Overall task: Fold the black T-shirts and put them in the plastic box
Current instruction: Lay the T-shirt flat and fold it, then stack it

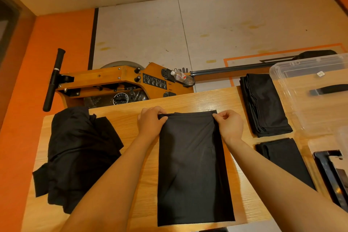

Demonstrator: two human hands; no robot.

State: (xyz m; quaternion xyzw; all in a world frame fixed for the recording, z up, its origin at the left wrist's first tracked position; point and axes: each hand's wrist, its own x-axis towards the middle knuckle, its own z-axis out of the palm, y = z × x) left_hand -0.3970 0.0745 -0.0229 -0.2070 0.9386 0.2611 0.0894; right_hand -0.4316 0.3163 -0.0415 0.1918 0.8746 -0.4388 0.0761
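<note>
Spread on the counter (188,100) are one half-folded shirt (194,167), pinched at its far corners by left hand (150,122) and right hand (230,124), two folded shirts (263,105) (286,160), one unfolded pile (79,152) and one plastic box (316,90).

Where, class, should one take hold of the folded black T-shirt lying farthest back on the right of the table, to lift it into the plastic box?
Take the far folded T-shirt by its two long sides, fingers slid under from left and right. It lies flat as a narrow stacked rectangle with loose layered edges along its left side, so supporting both sides should keep the folds together. The plastic box sits just to its right.
</note>
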